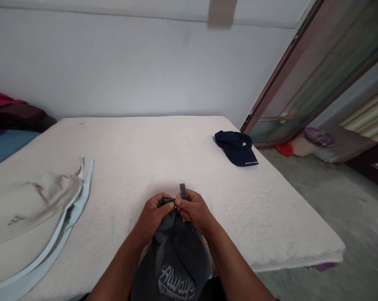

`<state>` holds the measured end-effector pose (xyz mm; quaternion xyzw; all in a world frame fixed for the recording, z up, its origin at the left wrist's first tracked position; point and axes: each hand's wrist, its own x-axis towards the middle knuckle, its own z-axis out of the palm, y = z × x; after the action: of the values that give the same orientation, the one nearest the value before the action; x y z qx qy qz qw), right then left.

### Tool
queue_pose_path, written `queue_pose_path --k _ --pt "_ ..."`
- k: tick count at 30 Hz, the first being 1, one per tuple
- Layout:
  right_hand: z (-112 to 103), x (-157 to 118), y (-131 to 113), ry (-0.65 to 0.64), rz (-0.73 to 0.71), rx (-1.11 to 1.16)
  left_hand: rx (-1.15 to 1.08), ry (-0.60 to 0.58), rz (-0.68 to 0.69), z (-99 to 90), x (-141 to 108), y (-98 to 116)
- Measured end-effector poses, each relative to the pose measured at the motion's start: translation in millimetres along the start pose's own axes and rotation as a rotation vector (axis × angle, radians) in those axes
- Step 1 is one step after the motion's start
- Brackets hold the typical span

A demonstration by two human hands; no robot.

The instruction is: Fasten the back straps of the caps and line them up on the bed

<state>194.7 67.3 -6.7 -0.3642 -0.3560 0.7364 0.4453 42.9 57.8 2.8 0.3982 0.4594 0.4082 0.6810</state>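
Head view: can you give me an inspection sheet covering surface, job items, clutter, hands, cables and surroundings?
Surface: white textured cover, small dark mark near its far left corner.
Job items: dark grey cap lettered "Always", strap sticking up.
Clutter: navy cap far right; beige cap over light blue brim, left.
Hands: left hand and right hand pinch the dark grey cap's band; fastening detail too small to tell.
Cables: nothing seen.
Surroundings: wall behind; grey floor and red bag right.
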Motion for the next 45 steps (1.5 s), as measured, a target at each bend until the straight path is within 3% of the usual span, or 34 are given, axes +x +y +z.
queue_pose_path --k 4,8,16,33,45 --pt "-3 -3 -4 -0.039 -0.012 0.002 -0.149 -0.037 -0.036 -0.6 -1 4" --pt "-8 -6 -9 -0.001 -0.059 -0.039 -0.225 -0.016 -0.046 -3.8 0 6" --pt "-11 -9 -8 -0.101 0.028 -0.061 -0.296 -0.031 -0.061 -2.2 -2 5" --pt "-13 -8 -4 -0.168 0.079 -0.106 -0.307 -0.097 -0.082 4.1 -5 8" --pt "-15 -10 -8 -0.157 0.058 -0.229 -0.189 -0.025 -0.112 2.3 -2 5"
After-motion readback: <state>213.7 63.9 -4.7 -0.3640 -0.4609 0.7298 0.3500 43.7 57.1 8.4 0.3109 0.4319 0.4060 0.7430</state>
